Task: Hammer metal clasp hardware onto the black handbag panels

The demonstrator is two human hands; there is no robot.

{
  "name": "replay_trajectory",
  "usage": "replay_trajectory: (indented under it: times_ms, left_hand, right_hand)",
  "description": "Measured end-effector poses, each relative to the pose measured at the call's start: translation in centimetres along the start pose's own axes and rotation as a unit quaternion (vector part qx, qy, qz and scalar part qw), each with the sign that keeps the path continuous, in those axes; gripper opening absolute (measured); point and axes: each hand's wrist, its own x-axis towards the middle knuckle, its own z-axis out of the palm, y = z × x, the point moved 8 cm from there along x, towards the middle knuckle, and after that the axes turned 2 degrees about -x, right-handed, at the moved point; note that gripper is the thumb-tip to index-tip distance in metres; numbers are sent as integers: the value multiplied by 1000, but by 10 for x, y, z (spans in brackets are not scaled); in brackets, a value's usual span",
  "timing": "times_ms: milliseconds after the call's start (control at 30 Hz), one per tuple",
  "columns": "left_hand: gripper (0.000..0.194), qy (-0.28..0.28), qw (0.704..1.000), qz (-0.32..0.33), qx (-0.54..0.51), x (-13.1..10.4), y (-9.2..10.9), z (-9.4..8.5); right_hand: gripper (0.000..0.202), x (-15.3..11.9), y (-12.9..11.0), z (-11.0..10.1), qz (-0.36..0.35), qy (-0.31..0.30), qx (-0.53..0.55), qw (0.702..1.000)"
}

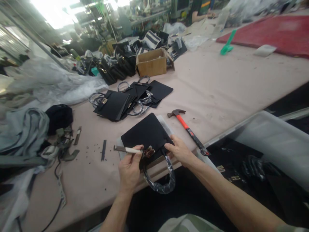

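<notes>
A black bag panel (146,132) lies on a pale board (165,125) at the table's front edge. Its looped handle (166,187), wrapped in clear plastic, hangs over that edge. My left hand (130,166) is closed, pinching a thin tool with a metal end and a pale wrapped middle (129,149). Right by its fingertips, gold-coloured metal hardware (149,151) sits on the panel. My right hand (180,149) grips the panel's right edge near the handle's base, thumb on top. A claw hammer (188,129) with an orange and black handle rests to the right.
More black panels with wrapped handles (116,104) are heaped beyond, before a cardboard box (152,62). A dark metal strip (103,150) and small black bits lie left. A white bin (275,138) stands below the table's right edge. Another person's arm (200,16) shows far back.
</notes>
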Motion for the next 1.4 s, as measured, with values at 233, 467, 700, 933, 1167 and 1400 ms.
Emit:
replay_trajectory:
  times_ms: [233,467,700,933,1167,1400]
  left_hand:
    - [29,-86,993,-46,-63,28,15,60]
    - [29,-98,990,-57,-79,31,5,60]
    - [32,-110,984,-78,-115,24,-3,51]
    - [31,-77,981,-87,-154,22,-4,37]
    - [30,-75,980,-87,-164,19,-8,25]
    - [29,-72,983,-94,-143,18,-9,21]
  right_hand:
    - [34,-15,19,21,24,4,166,986]
    - [45,-22,34,40,76,4,288,955]
    - [40,-21,34,47,75,-3,319,945]
    - [41,-22,30,59,79,-57,328,940]
    - [39,-20,28,67,62,-98,319,941]
    - [38,-16,33,74,74,-102,312,942]
